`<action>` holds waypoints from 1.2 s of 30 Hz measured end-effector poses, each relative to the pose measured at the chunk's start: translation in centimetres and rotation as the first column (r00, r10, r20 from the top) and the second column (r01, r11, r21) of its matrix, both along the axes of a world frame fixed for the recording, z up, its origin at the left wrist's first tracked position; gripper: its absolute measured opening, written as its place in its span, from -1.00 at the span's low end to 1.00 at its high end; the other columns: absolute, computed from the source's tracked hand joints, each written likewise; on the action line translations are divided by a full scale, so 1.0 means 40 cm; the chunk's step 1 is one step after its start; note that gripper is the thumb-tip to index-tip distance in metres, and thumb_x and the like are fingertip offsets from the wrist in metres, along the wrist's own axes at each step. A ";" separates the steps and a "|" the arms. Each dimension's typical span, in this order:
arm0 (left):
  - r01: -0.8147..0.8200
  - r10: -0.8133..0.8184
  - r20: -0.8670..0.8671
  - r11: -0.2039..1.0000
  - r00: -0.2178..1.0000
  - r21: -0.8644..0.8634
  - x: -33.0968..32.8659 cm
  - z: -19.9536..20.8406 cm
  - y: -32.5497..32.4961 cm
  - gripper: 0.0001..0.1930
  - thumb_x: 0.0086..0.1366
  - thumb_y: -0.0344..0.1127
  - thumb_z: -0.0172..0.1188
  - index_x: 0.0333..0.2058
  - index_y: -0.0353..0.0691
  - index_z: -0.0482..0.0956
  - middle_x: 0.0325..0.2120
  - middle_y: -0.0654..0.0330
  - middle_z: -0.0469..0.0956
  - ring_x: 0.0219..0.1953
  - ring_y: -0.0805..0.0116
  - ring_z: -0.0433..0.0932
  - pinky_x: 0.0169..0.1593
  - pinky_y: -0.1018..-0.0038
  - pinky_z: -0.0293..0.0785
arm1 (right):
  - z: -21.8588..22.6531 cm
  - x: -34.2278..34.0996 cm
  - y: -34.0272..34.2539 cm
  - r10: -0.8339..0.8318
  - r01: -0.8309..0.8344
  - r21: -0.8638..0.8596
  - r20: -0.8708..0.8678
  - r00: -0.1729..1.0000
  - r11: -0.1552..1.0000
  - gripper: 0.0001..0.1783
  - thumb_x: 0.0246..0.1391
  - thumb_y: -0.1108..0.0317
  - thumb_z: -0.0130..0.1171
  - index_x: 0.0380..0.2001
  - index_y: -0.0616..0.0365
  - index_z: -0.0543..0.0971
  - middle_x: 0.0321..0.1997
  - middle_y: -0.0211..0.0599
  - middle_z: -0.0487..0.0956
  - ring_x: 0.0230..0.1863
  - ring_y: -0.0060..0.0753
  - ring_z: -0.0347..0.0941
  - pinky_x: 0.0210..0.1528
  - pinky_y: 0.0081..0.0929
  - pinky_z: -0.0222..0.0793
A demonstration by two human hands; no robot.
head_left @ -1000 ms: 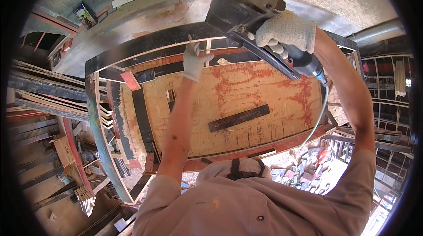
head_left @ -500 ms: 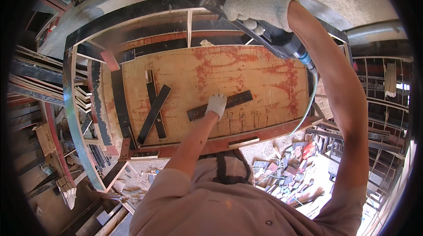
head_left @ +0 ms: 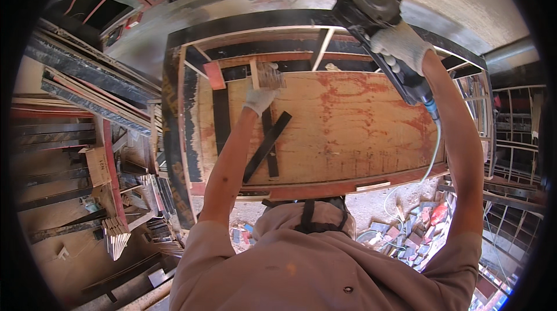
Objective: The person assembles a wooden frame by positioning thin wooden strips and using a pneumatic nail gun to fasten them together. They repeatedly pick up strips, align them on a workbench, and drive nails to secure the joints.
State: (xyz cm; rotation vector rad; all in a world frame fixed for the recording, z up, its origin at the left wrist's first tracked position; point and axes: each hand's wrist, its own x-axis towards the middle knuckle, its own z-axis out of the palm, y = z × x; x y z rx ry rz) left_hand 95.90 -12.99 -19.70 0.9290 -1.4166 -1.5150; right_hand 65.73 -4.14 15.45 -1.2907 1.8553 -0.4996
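Note:
My right hand (head_left: pixel 401 45), in a white knit glove, is closed round the grip of a black pneumatic nail gun (head_left: pixel 371 0). It holds the nailer up over the far right corner of a wooden frame. A pale air hose (head_left: pixel 436 143) hangs from its blue fitting. My gloved left hand (head_left: pixel 261 97) grips a short wood strip (head_left: pixel 254 74) near the frame's far-left part; fingers and strip are partly blurred. Under it lies a plywood panel (head_left: pixel 348 119) stained red. Two dark strips cross on the panel, the slanted one (head_left: pixel 268 145) on top.
Dark boards form the frame's far rail (head_left: pixel 249 21) and left side (head_left: pixel 174 131); crosspieces include an upright light-edged brace (head_left: pixel 322 49). Stacked boards (head_left: pixel 93 70) stand at left. Offcuts (head_left: pixel 415 232) litter the ground near right, beside metal racks (head_left: pixel 519 154).
My left hand has lifted the dark strip off the panel's middle and carried it to the far left. My right hand has shifted right with the nail gun. The view has turned left.

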 end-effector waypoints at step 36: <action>0.040 -0.083 0.441 0.994 0.894 0.105 0.048 0.048 -0.306 -0.63 0.23 -0.50 0.22 0.02 -0.18 0.46 -0.19 0.17 0.57 -0.15 0.35 0.59 -0.10 0.46 0.55 | -0.646 0.373 0.065 0.053 0.336 -0.372 0.735 0.676 0.865 -0.86 0.34 0.39 0.14 -0.20 0.21 0.64 -0.40 -0.38 0.57 -0.34 -0.51 0.47 -0.27 -0.44 0.41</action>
